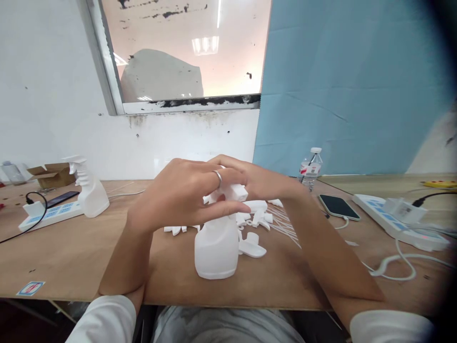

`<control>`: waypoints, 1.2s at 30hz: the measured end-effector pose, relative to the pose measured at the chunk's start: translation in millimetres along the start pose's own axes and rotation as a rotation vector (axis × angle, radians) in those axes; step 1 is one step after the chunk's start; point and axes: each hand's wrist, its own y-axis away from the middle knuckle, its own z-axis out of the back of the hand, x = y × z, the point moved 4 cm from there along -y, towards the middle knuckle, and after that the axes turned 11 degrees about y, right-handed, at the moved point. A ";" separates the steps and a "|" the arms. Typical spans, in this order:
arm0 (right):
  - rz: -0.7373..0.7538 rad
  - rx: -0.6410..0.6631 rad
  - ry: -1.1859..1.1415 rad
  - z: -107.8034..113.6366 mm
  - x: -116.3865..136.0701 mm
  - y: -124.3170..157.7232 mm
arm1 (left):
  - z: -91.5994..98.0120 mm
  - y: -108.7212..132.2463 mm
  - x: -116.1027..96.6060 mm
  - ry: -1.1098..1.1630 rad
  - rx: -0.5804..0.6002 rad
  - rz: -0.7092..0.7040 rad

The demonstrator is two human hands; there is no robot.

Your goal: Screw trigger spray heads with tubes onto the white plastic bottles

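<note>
A white plastic spray bottle [216,250] stands upright near the table's front edge. Its white trigger head [236,192] is partly covered by both hands. My left hand [185,190], with a ring on one finger, curls round the head from the left, its thumb stretched across the front below the nozzle. From the right, my right hand [255,177] closes over the head's back and top; most of its fingers are hidden behind the left hand. Loose white sprayer parts [262,216] lie behind and right of the bottle, with one white sprayer piece [253,247] close beside it.
Thin white tubes [283,221] lie right of the parts. Another spray bottle [91,190] stands left, by a power strip [53,214] and a cardboard box [53,175]. On the right are a water bottle [310,170], a phone [339,206] and a second power strip [396,224] with cables.
</note>
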 end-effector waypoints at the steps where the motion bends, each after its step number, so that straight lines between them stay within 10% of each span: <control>1: -0.018 0.008 -0.049 -1.2 -3.3 -0.8 | 0.8 0.4 2.4 -0.012 -0.008 0.007; 8: -0.125 0.092 -0.340 -15.1 -19.9 -8.8 | 10.2 2.7 16.5 0.019 -0.005 0.065; 21: -0.024 -0.141 -1.160 -91.1 -18.1 -8.4 | 18.7 7.2 45.6 0.109 0.065 0.139; 36: 0.048 -0.289 -1.226 -102.2 -13.0 -8.0 | 21.7 14.6 60.5 0.339 0.174 0.142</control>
